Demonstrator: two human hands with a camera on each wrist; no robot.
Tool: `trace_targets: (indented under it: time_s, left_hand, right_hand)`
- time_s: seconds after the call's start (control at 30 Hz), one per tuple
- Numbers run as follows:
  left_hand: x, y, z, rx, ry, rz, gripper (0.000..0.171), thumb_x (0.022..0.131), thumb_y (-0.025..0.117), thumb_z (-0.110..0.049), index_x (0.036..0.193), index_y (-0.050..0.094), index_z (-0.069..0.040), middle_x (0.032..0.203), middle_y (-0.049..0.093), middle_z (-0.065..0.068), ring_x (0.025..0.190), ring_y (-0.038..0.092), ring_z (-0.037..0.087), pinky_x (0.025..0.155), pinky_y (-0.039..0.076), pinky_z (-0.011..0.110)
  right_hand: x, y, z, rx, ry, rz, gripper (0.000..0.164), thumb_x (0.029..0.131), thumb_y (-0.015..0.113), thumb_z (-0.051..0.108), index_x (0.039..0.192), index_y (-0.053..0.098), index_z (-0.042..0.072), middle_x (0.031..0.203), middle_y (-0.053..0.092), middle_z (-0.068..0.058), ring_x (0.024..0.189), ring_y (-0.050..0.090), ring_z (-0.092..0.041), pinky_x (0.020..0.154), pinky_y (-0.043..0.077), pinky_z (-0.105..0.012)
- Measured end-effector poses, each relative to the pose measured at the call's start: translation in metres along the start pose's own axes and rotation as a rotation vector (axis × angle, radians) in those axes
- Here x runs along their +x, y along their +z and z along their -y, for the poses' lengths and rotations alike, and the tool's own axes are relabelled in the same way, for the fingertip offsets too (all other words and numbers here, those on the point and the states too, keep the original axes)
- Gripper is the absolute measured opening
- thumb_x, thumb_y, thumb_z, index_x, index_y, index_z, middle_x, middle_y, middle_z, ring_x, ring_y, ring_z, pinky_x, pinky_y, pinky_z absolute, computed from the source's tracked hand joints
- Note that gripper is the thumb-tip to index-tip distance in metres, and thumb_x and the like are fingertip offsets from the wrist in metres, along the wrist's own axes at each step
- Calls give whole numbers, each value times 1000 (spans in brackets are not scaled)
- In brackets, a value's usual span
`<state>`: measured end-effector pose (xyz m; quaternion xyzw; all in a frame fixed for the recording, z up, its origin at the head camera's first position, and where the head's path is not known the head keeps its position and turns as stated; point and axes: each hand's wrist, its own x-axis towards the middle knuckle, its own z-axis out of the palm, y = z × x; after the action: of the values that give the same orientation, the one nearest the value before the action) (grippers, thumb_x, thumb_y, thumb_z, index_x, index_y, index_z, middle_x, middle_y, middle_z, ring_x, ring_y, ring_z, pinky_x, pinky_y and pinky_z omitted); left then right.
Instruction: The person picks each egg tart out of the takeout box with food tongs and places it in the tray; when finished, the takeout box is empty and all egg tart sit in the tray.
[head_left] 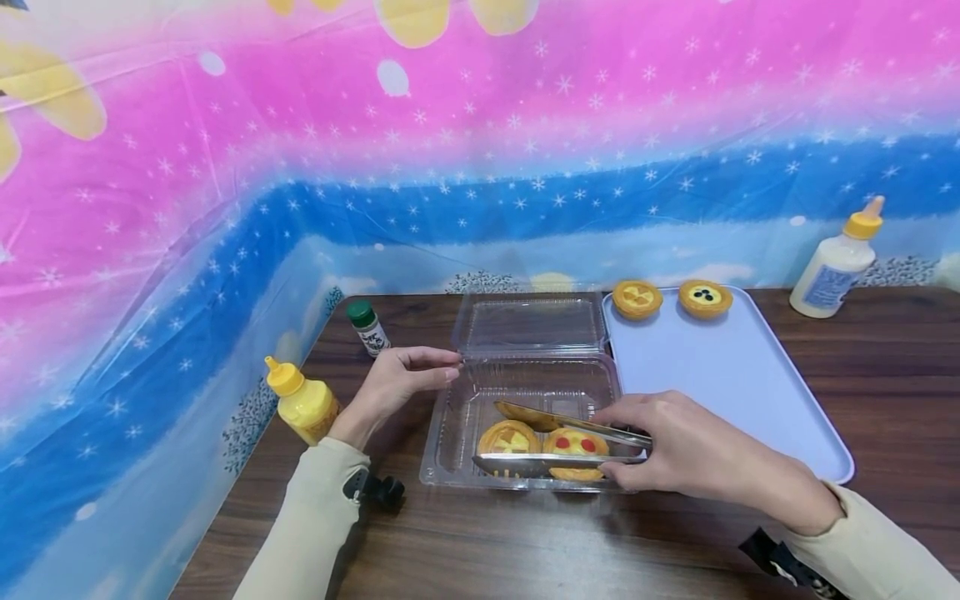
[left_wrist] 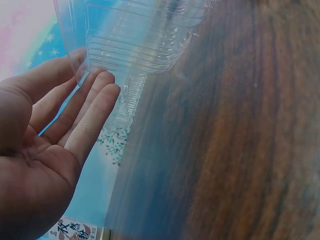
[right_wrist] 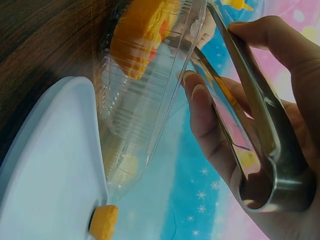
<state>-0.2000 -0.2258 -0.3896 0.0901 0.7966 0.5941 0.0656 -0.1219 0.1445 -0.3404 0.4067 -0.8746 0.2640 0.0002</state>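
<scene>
A clear plastic clamshell box (head_left: 468,383) lies with its lid (head_left: 528,323) folded back. Inside its base are two egg tarts side by side, one with pale yellow chunks (head_left: 510,436) and one with red dots (head_left: 576,443). My right hand (head_left: 682,442) grips metal tongs (right_wrist: 255,115) near their bend. The tongs' arms are spread, one passing over the far side of the tarts and the other along their near side. My left hand (head_left: 408,379) pinches the box's left edge near the hinge, thumb and fingertips at the thin plastic rim (left_wrist: 80,70).
Right of the box lies a pale lilac tray (head_left: 720,383) with two more tarts, one with yellow chunks (head_left: 637,300) and one with dark berries (head_left: 705,299). A green-capped shaker (head_left: 367,327) and yellow squeeze bottle (head_left: 303,400) stand left. A white bottle (head_left: 836,271) stands back right.
</scene>
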Motion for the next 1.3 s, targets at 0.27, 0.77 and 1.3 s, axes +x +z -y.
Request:
trace_targets:
  time_s: [0.27, 0.77, 1.3]
  left_hand:
    - [0, 0, 0, 2, -18, -5, 30, 80, 81, -24, 107, 75, -11, 105, 72, 4, 98, 68, 22, 87, 53, 34]
    - [-1, 0, -1, -41, -12, -2, 32, 82, 80, -20, 110, 73, -7, 109, 71, 8, 95, 69, 25, 83, 55, 34]
    - [-1, 0, -1, -38, -16, 1, 32, 82, 79, -20, 111, 73, -6, 109, 71, 9, 96, 69, 24, 84, 55, 34]
  right_hand:
    - [-1, 0, -1, -1, -15, -22, 33, 83, 74, 24, 114, 69, 15, 106, 69, 3, 74, 59, -1, 62, 48, -24]
    - [-4, -8, -6, -22, 25, -72, 36, 83, 76, 30, 117, 69, 17, 105, 69, 8, 75, 59, 0, 64, 49, -24]
    - [-19, -33, -13, -41, 63, -227, 35, 82, 79, 25, 115, 68, 21, 85, 63, 20, 63, 52, 1, 54, 44, -20]
